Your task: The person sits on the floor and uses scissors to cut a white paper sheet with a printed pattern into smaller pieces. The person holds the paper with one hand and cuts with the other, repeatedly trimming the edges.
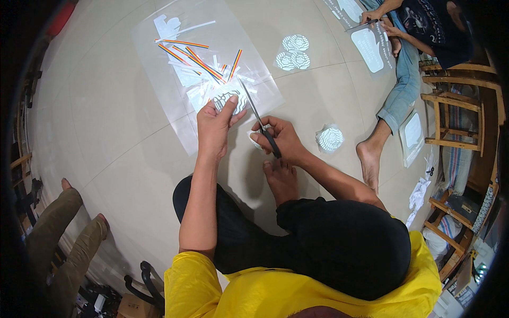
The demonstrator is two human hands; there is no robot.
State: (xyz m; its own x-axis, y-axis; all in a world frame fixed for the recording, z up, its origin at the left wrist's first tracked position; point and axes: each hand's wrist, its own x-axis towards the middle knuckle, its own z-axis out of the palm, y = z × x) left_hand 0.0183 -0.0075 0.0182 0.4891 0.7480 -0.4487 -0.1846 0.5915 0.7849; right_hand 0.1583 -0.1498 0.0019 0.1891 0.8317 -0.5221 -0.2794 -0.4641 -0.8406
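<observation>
My left hand (213, 128) pinches a small white sticker (239, 102) with dark wavy lines, thumb on top, above the pile of scraps. In my right hand (286, 139) is a pair of black-handled scissors (256, 112), its blades pointing up and away along the sticker's right edge. Whether the blades touch the sticker I cannot tell. Beneath both hands' far side, a clear plastic sheet (159, 79) on the floor carries white offcuts and several rainbow-striped strips (184, 43). Partly hidden behind my right fingers is a small white piece (253, 139).
Round wavy-patterned stickers lie in a cluster (293, 53) and a stack (330, 139) to the right. At the far right a co-worker's hands (377, 22) hold scissors at a printed clear sheet (371, 50). Wooden stools (456, 119) line the right. Another person's legs (74, 238) are at left.
</observation>
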